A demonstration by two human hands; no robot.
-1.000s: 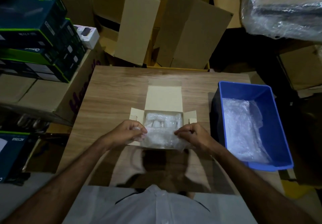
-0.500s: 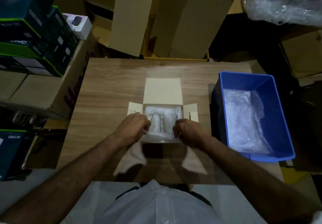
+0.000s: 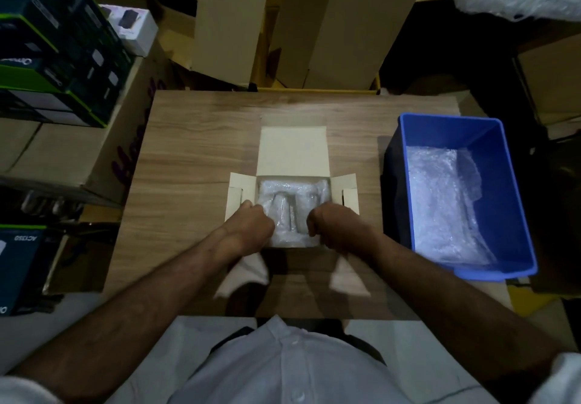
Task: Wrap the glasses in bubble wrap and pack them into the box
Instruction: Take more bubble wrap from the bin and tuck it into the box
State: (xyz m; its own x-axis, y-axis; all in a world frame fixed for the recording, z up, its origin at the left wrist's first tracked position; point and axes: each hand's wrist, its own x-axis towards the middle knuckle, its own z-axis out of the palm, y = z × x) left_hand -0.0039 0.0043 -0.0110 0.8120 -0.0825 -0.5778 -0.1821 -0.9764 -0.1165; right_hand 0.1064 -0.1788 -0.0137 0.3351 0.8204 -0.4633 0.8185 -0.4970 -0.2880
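Note:
A small open cardboard box (image 3: 292, 152) sits in the middle of the wooden table (image 3: 195, 152), its lid flap folded back and its side flaps spread out. Inside lies a bundle of bubble wrap (image 3: 290, 211) with the shape of a glass showing through it. My left hand (image 3: 251, 226) is at the box's near left corner, fingers curled down into the wrap. My right hand (image 3: 333, 227) mirrors it at the near right corner, fingers also curled into the wrap. The fingertips of both hands are hidden.
A blue plastic bin (image 3: 515, 189) holding loose bubble wrap (image 3: 440, 205) stands at the table's right edge. Stacked dark product boxes (image 3: 53, 57) and brown cartons (image 3: 56, 158) crowd the left. Tall cardboard sheets (image 3: 314, 20) lean behind the table.
The wrapped bundle has gone from above the box's near edge down into the box. Both hands have followed it in and now sit lower at the near corners.

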